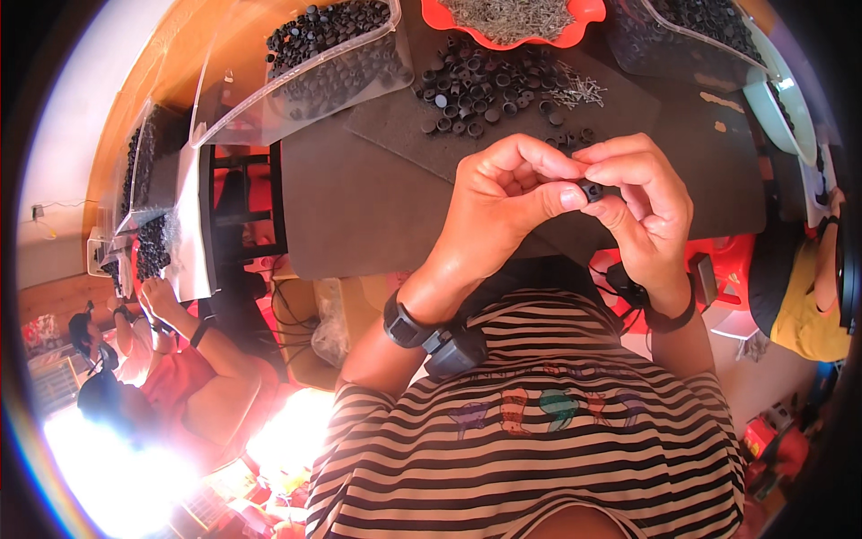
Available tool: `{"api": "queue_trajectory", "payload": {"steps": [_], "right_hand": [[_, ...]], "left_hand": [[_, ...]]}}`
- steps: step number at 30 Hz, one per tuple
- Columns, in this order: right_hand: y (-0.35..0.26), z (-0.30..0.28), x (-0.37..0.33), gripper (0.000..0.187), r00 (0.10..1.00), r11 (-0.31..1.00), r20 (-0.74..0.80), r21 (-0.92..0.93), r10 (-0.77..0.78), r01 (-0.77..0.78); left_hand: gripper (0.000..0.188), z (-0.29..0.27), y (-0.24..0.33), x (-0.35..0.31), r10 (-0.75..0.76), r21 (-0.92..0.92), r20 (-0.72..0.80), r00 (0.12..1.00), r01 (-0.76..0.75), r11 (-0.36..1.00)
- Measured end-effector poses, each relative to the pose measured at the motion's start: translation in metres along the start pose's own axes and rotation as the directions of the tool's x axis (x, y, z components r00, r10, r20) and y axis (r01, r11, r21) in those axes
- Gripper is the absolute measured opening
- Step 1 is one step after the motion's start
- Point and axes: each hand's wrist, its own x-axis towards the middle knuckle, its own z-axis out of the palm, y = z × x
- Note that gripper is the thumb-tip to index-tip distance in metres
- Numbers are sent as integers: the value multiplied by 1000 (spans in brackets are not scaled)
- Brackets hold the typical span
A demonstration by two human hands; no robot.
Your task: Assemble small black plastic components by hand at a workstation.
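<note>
Above the near part of the dark table (359,225), my two hands meet in front of my chest. A small round black plastic cap (593,190) sits between their fingertips. My left hand (507,198) pinches it from the left with thumb and forefinger. On the other side my right hand (645,193) grips it with thumb and forefinger, its other fingers curled. My fingers cover much of the cap. Just beyond my hands lies a heap of loose black caps (485,85), with a small pile of thin metal pins (579,90) at its right.
At the back stands a red bowl (579,34) full of metal pins. Clear bins of black parts flank it, one left (359,94) and one right (696,54). A pale green basin (786,99) is at the far right. Other people sit left (206,386) and right (804,305).
</note>
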Motion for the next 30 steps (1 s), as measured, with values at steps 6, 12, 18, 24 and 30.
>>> {"api": "queue_trajectory", "payload": {"steps": [6, 12, 18, 24, 30], "right_hand": [[4, 2, 1, 19, 998, 995, 20, 76, 57, -58], [10, -1, 1, 21, 999, 998, 42, 66, 15, -17], [14, -3, -1, 21, 996, 983, 75, 172, 57, -69], [15, -4, 0, 23, 977, 929, 65, 302, 205, -215], [20, -7, 2, 23, 998, 980, 0, 193, 55, -54]], "left_hand": [[17, -3, 0, 2, -24, -52, -7, 1000, 24, 998], [18, -7, -4, 4, -57, -100, -4, 998, 56, 993], [20, -6, -5, 5, -100, -136, 5, 995, 99, 986], [17, -7, -8, 7, -128, -79, -1, 992, 127, 989], [14, 1, -6, 10, -179, -177, 60, 982, 187, 966]]}}
